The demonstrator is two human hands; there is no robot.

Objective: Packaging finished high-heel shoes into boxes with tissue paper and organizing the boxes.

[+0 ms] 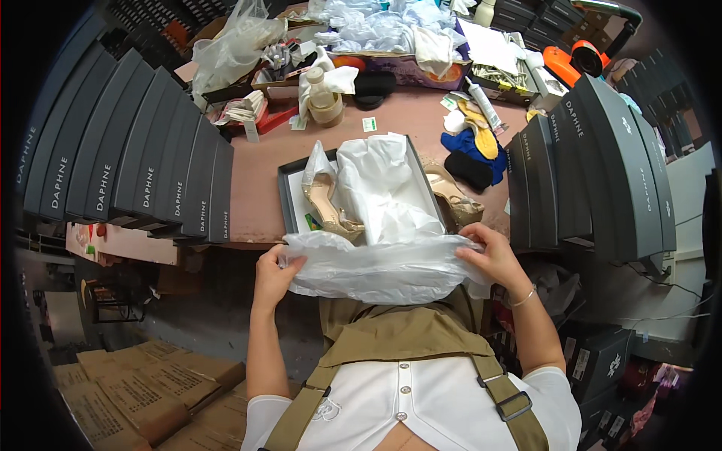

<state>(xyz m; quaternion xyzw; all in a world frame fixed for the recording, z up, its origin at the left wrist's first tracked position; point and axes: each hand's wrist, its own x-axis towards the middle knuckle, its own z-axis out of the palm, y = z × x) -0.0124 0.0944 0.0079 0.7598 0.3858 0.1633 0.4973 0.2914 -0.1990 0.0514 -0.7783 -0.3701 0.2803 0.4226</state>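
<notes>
White tissue paper (368, 267) is stretched across in front of my body, draping over the near side of an open grey shoebox (286, 203). My left hand (275, 276) pinches its left edge, and my right hand (492, 257) grips the right edge between thumb and fingers. Inside the box, at the left, lies a gold heeled shoe (322, 197) with white paper over its toe. More crumpled tissue (368, 169) fills the box's right part. A second gold shoe (450, 194) rests on the table just outside the box's right wall, close to my right hand.
Dark shoeboxes stand in rows at the left (128, 150) and right (594, 150). Behind are a bottle in a tape roll (325, 105), a red tape dispenser (277, 119), cloths (475, 144), a white tube (485, 105) and a rag-filled box (406, 68). Cardboard cartons (143, 391) lie lower left.
</notes>
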